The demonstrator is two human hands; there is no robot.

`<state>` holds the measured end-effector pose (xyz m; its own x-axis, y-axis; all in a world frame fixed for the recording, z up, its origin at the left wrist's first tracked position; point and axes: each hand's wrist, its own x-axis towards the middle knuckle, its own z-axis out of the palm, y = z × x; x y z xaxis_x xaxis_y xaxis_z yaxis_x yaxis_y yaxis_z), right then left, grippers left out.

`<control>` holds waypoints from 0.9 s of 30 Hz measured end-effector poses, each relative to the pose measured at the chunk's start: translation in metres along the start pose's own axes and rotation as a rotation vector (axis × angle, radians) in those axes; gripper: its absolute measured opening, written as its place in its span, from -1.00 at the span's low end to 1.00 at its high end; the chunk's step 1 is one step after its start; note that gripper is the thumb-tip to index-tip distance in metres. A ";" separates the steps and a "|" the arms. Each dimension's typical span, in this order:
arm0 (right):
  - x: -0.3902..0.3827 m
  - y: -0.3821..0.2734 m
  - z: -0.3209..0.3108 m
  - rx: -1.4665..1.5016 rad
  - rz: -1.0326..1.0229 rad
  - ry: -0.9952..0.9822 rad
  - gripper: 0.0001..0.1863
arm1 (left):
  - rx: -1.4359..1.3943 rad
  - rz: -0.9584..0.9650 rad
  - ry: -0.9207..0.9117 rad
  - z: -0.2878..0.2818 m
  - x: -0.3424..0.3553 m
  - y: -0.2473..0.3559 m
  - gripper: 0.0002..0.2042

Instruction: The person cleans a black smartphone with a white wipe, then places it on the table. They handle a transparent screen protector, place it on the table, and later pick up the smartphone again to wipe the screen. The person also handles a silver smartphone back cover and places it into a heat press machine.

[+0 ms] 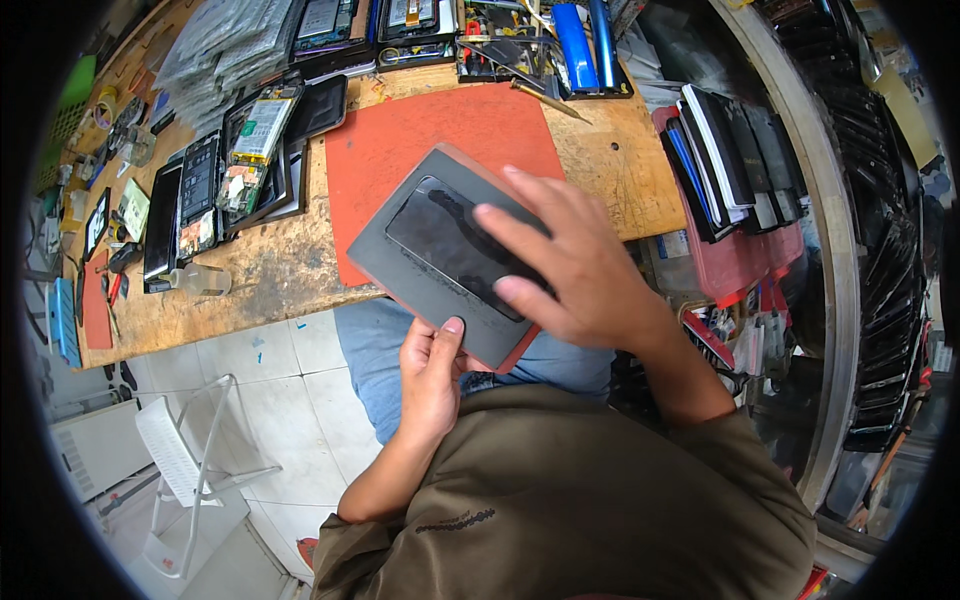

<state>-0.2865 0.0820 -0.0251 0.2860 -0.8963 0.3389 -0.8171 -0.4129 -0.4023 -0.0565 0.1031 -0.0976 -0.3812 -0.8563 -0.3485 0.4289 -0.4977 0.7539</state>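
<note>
My left hand (430,372) grips a flat grey pad (414,278) by its near edge, thumb on top and fingers underneath. The pad is tilted above my lap, and a reddish layer shows along its rim. On it lies a glossy black phone-screen panel (435,235) with rounded corners and a darker smear across its surface. My right hand (590,265) is over the panel's right side with fingers spread, slightly blurred. Whether its fingertips touch the glass I cannot tell.
An orange-red mat (375,150) lies on the worn wooden bench (275,265). Opened phones (200,180) and a small clear bottle (203,280) are at left. A tool tray (500,55) sits at the back, dark cases (745,160) at right, a white folding stool (185,450) lower left.
</note>
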 end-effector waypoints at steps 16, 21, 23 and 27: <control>-0.009 0.076 -0.046 -0.446 0.353 0.186 -0.56 | -0.013 -0.037 -0.066 -0.014 0.003 -0.005 -0.69; -0.041 0.051 -0.032 -0.110 0.366 0.183 -0.69 | -0.018 -0.072 -0.058 -0.020 0.005 -0.002 -0.59; -0.046 0.042 -0.023 -0.046 0.312 0.206 -0.69 | 0.033 -0.075 -0.052 -0.022 0.005 -0.001 -0.57; -0.051 0.026 -0.010 0.070 0.266 0.247 -0.61 | 0.133 -0.080 -0.002 -0.021 0.002 0.000 -0.51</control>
<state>-0.3268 0.1188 -0.0445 -0.0684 -0.9112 0.4064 -0.8080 -0.1884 -0.5583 -0.0405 0.0981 -0.1099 -0.4113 -0.8144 -0.4095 0.2852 -0.5417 0.7907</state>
